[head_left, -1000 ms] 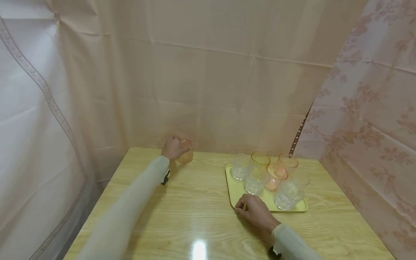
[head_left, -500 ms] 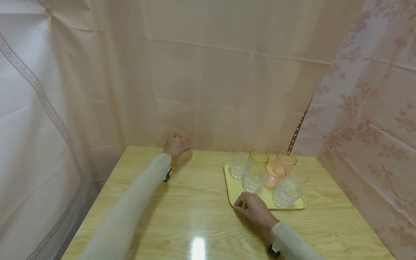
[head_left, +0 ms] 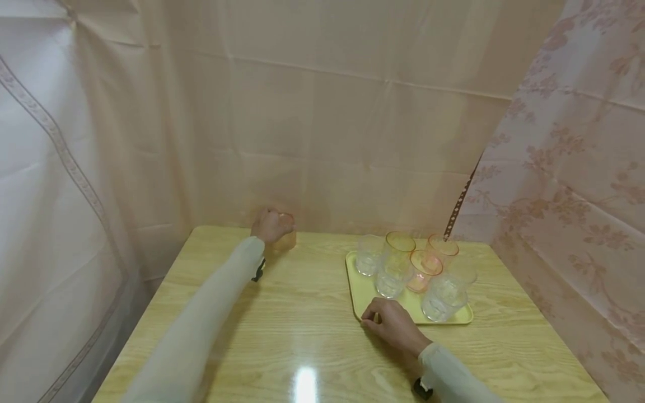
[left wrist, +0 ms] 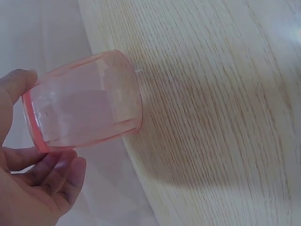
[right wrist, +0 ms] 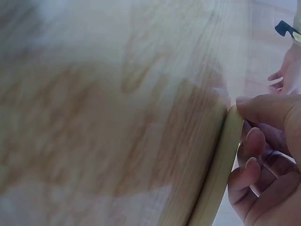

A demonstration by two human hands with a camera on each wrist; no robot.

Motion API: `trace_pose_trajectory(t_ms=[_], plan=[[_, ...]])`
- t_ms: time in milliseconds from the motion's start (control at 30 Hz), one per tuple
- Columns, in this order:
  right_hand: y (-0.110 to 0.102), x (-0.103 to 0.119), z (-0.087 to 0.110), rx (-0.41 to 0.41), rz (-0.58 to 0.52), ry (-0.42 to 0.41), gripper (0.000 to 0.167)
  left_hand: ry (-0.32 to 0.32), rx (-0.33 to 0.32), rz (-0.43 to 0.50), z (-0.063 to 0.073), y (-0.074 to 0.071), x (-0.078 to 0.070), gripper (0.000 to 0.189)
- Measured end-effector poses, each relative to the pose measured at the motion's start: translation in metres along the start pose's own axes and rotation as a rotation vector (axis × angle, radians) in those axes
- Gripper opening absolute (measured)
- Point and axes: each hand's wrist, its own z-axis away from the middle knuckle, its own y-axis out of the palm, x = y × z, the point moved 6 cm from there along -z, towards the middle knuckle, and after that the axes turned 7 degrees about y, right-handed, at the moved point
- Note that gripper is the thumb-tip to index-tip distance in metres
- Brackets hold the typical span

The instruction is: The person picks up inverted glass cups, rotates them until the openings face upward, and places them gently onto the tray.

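Near the back left edge of the table, my left hand (head_left: 272,225) grips a clear pink drinking glass (left wrist: 89,101) by its rim. Thumb and fingers sit on opposite sides of the rim in the left wrist view, and the base meets the tabletop or is very close to it. My right hand (head_left: 393,323) is at the front left corner of a yellow tray (head_left: 360,299), pinching its raised edge between thumb and curled fingers, as the right wrist view shows. On the tray stand several glasses: clear ones, a yellow-rimmed glass (head_left: 400,242) and pink glasses (head_left: 425,271).
A light wood table (head_left: 302,302) lies under everything. Beige curtain (head_left: 312,140) hangs right behind its back edge, close to the left hand. Floral cloth (head_left: 569,184) hangs along the right side, and white cloth (head_left: 45,196) on the left.
The head view has shifted slightly. The left hand has turned a little on the pink glass, which stays in about the same place. The right hand keeps its place at the tray corner.
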Motion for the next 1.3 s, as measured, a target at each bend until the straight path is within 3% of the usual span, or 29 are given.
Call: trace_pose_trajectory(t_ms=[200,433,633,867,1300], plan=[[0.000,0.002,0.000,-0.005,0.005,-0.004,0.008,0.012,-0.020,0.023,0.004,-0.007,0.004,0.042],[-0.001,0.005,-0.001,0.007,0.013,0.010,0.007,-0.019,-0.047,0.085,0.008,-0.014,0.009,0.023],[-0.002,0.006,-0.001,0.017,0.017,0.014,0.006,-0.047,-0.045,0.065,0.015,-0.019,0.013,0.028],[-0.002,0.006,-0.001,0.021,0.009,0.013,0.005,-0.035,-0.042,0.004,0.023,-0.027,0.011,0.030],[0.000,0.006,0.000,0.020,0.014,0.024,0.008,0.059,-0.012,-0.032,0.036,-0.028,-0.002,0.023]])
